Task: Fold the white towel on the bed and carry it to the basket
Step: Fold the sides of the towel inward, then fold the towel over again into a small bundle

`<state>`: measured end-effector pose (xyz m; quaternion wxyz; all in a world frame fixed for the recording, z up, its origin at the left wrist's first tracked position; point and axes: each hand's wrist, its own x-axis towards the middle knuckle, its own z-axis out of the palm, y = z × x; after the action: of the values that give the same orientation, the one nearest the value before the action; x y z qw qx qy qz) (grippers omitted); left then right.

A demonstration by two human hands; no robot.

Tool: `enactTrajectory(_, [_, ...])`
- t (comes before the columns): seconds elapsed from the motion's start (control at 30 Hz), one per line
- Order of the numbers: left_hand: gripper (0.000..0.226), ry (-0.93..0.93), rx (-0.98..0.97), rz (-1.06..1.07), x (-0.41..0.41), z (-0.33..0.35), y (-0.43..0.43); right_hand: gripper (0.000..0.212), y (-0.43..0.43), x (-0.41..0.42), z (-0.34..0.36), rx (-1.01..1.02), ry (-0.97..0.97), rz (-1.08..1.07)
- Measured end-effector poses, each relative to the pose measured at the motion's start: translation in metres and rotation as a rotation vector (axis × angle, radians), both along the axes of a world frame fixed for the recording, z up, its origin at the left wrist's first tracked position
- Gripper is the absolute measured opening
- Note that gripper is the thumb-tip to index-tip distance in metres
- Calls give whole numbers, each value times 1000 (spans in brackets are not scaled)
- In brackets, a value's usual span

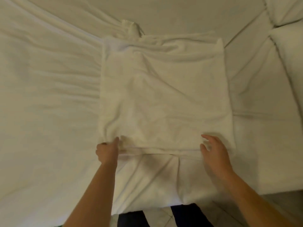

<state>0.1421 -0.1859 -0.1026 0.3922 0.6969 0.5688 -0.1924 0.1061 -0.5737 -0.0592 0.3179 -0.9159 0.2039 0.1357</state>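
The white towel (164, 95) lies flat on the bed (41, 95) as a tall rectangle, with a crumpled end bunched at its far edge. My left hand (107, 150) pinches the towel's near left corner, fingers closed on the cloth. My right hand (213, 151) hovers with fingers apart over the near right corner, blurred, and holds nothing. The near part of the towel hangs over the bed's front edge between my arms. No basket is in view.
The wrinkled white bed sheet spreads left of the towel. White pillows (288, 46) lie at the right. Tiled floor (164, 217) and dark trouser legs (185, 215) show below the bed's front edge.
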Motion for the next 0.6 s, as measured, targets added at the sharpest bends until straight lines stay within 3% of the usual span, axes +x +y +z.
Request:
enactTrajectory(0.17, [53, -14, -276, 505, -43, 15, -70, 49, -73, -3, -9, -117, 128, -158])
enactTrajectory(0.23, [41, -66, -416, 608, -46, 17, -85, 54, -84, -4, -13, -100, 198, -252])
enactTrajectory(0.4, [34, -165, -696, 606, -38, 10, -107, 44, -92, -11, -26, 44, 286, -440])
enactTrajectory(0.6, [27, -194, -882, 585, -20, 13, -134, 39, -91, -20, -31, 111, 314, -460])
